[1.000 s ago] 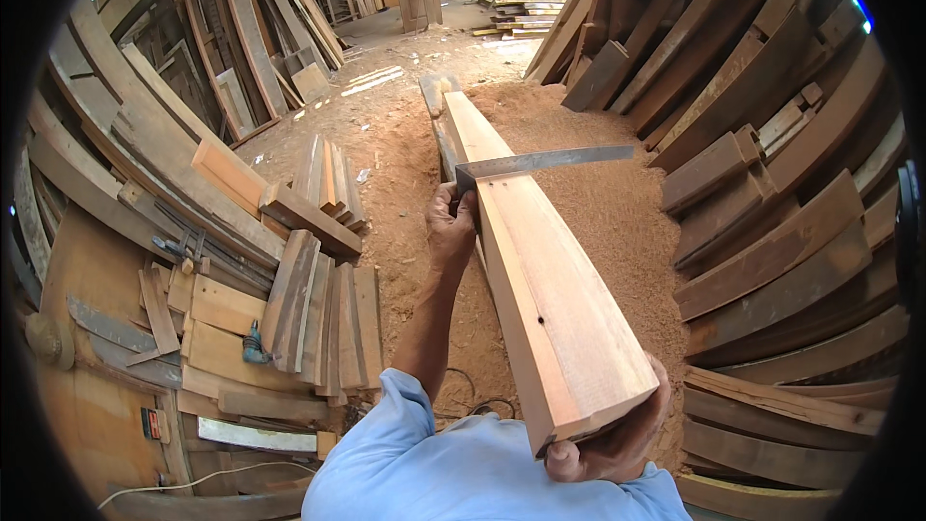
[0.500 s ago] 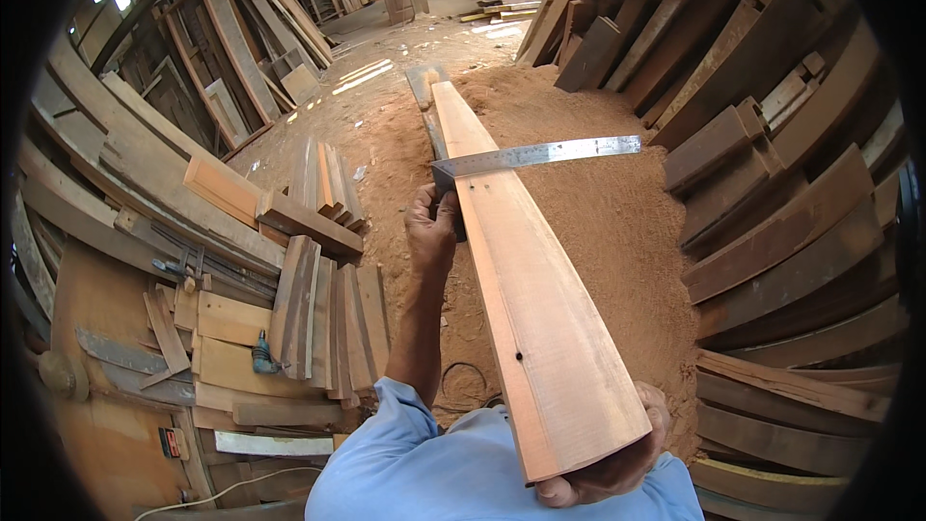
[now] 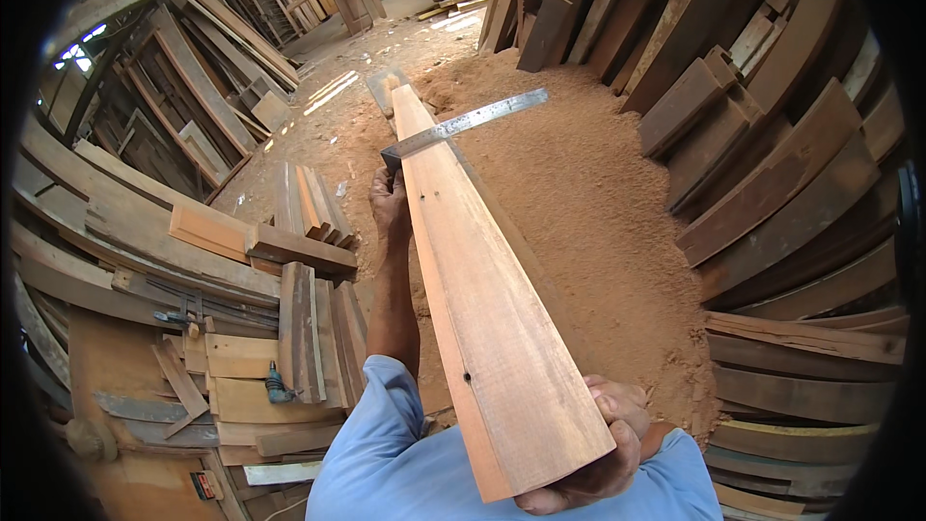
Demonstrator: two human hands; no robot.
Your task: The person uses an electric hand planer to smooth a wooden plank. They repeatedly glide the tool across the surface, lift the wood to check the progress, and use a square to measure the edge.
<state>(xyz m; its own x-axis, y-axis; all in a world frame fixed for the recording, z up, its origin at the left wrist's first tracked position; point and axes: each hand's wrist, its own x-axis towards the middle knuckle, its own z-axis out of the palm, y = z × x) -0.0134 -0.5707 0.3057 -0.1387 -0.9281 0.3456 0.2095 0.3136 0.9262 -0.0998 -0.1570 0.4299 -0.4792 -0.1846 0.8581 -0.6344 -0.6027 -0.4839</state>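
Note:
A long pale wooden board (image 3: 492, 328) runs away from me, its wide end close to my body and its far end narrowing in the fisheye view. My right hand (image 3: 612, 434) is wrapped round the near right corner, with fingers beneath the end. Toward the far end, a try square (image 3: 482, 120) lies with its steel blade across the board's top face and jutting past the right edge. My left hand (image 3: 389, 203) is closed on the square's dark stock, which sits against the board's left edge. Small dark knots mark the wood.
Sawdust (image 3: 598, 232) covers the floor ahead. Dark planks (image 3: 762, 183) lean and lie along the right side. On the left are stacked offcuts (image 3: 304, 328), a teal power drill (image 3: 278, 384) and a clamp (image 3: 183, 316). Another plank end (image 3: 383, 87) shows beyond the board's tip.
My left hand has slid the try square farther along the board, away from the small knots. The view has shifted, and the board appears farther left. My right hand keeps its grip on the near end.

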